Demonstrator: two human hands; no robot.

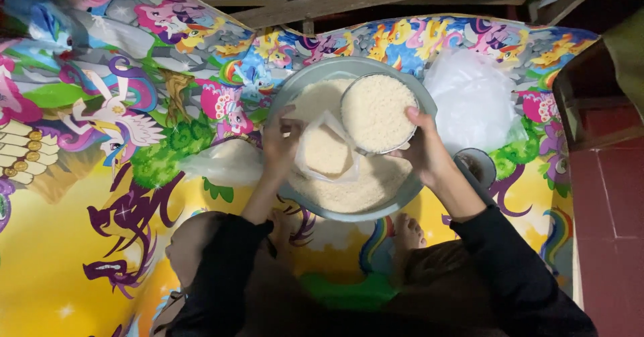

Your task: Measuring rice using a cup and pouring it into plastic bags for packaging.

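Gripping the rim of a round metal cup [377,113] heaped with white rice, the right hand [425,150] is closed on it, thumb over the near edge, holding it level above the far right part of the big grey basin [295,94]. That basin, itself holding a bed of rice, sits on a bright cartoon-printed mat [100,176] and serves as the anchor here. Over the basin's left half, the left hand [280,146] pinches the mouth of a small clear plastic bag [327,150], fingers curled around the edge; the bag hangs open just beside the cup and already has some rice in it.

Just left of the basin a filled, pale plastic bag [225,164] lies on the mat, touching the basin's side or very nearly; which, I cannot tell. To the basin's right rests a loose pile of empty clear bags [469,102], and just below that pile, near the basin's right rim, a small grey round lid-like object [479,166] is partly hidden behind the right wrist. A bare foot [408,233] shows just below the basin's near edge.
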